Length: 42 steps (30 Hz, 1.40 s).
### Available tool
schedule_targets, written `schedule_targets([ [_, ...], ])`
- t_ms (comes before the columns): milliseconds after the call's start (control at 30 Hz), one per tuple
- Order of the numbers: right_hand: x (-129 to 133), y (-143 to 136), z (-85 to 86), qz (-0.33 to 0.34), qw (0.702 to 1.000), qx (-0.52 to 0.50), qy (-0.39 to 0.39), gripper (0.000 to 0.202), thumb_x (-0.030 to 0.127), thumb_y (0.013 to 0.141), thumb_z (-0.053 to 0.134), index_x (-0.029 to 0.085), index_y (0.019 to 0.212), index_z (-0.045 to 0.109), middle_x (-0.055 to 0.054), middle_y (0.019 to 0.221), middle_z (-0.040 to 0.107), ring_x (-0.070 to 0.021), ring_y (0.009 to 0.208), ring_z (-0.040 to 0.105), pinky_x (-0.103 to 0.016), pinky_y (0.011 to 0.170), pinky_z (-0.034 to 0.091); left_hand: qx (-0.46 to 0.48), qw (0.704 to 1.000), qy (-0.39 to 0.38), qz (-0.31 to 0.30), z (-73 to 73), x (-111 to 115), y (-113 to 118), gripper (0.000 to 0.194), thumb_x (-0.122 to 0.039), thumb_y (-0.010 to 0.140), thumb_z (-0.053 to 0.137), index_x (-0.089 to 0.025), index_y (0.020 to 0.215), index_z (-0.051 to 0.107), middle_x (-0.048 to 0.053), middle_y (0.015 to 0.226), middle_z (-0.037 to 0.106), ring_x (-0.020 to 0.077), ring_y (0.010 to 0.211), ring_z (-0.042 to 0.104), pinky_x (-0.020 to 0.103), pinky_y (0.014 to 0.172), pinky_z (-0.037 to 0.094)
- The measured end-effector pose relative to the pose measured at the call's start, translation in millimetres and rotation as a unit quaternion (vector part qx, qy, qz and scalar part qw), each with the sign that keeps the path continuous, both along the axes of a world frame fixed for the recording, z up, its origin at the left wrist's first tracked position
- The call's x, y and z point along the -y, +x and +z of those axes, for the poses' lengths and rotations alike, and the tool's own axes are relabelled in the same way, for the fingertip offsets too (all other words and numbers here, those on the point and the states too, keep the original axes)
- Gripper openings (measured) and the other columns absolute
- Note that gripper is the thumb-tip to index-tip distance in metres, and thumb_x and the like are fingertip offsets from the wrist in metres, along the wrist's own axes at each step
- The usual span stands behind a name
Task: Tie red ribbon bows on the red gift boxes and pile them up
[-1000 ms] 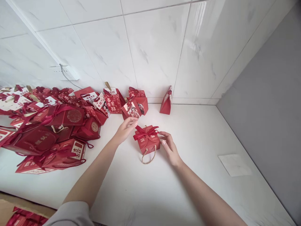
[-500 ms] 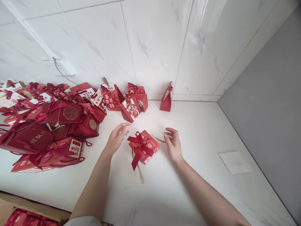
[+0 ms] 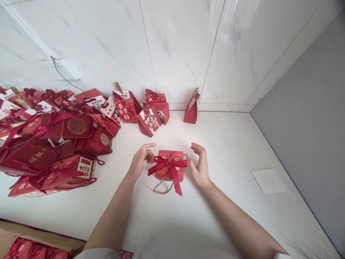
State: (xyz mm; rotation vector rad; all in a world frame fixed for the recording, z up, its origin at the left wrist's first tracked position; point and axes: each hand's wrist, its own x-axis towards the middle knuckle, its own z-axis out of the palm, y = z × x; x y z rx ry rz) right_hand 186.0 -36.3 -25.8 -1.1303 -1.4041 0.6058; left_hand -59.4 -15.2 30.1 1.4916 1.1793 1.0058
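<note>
A red gift box (image 3: pixel 161 175) lies on the white counter between my hands. Across its top is a dark red ribbon bow (image 3: pixel 168 163), one tail hanging over the front edge. A twisted cord handle (image 3: pixel 162 191) rests on the counter in front of the box. My left hand (image 3: pixel 142 158) is beside the box's left side, fingers apart and curved, holding nothing. At the right side, my right hand (image 3: pixel 198 163) is also open, its thumb close to the box's corner; whether it touches is unclear.
A heap of red boxes (image 3: pixel 67 135) covers the counter's left. Small upright boxes (image 3: pixel 150 120) stand near the wall, another (image 3: pixel 191 109) apart at right. A white paper (image 3: pixel 269 181) lies far right. An open carton (image 3: pixel 40 233) holds red boxes at bottom left.
The gift box has turned and now lies squarely, its bow running left to right. My left hand has moved slightly right. The cord handle now loops in front.
</note>
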Motion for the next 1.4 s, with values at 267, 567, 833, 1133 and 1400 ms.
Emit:
schedule_targets([
  [267,2,5,0.4,0.135,0.987,-0.074,0.041,0.04,0.055,0.094,0.041,0.022,0.114,0.053,-0.009,0.102,0.055,-0.024,0.09,0.058,-0.045,0.082,0.049,-0.045,0.994,0.083,-0.051,4.5,6,3,0.013,-0.032,0.086,0.065,-0.021,0.093,0.066,0.004,0.089,0.059,0.0149,0.078,0.053,0.029,0.072,0.041],
  [567,2,2,7.1,0.23,0.971,0.035,0.058,0.071,0.065,0.079,0.062,0.024,0.134,0.041,-0.014,0.125,0.052,-0.0298,0.109,0.053,-0.049,0.09,0.048,0.07,0.995,-0.038,0.054,6.3,8,14,0.025,-0.037,0.082,0.069,-0.017,0.071,0.058,-0.002,0.067,0.055,0.0108,0.062,0.049,0.025,0.061,0.04],
  [833,2,-3,4.2,0.01,1.0,-0.003,-0.009,0.031,0.03,0.094,0.054,0.023,0.123,0.048,-0.011,0.12,0.056,-0.0234,0.103,0.059,-0.046,0.092,0.05,0.066,0.995,-0.05,0.058,9.0,8,23,0.03,-0.044,0.079,0.07,-0.017,0.069,0.061,-0.001,0.06,0.056,0.0118,0.059,0.052,0.027,0.061,0.045],
  [1133,34,-14,14.2,0.247,0.968,0.021,0.028,0.028,0.022,0.092,0.056,0.026,0.119,0.056,-0.003,0.086,0.071,-0.015,0.061,0.063,-0.029,0.056,0.051,0.042,0.995,-0.025,0.087,8.9,10,24,0.029,-0.041,0.084,0.066,-0.017,0.07,0.06,-0.001,0.064,0.055,0.0116,0.064,0.051,0.026,0.066,0.043],
  [1400,29,-29,19.3,0.502,0.786,-0.236,-0.272,0.043,0.046,0.092,0.055,0.029,0.131,0.059,-0.01,0.15,0.042,-0.0273,0.117,0.063,-0.033,0.07,0.059,0.022,0.996,-0.013,0.082,8.1,11,24,0.028,-0.042,0.085,0.064,-0.018,0.071,0.059,-0.001,0.065,0.055,0.013,0.066,0.052,0.027,0.069,0.043],
])
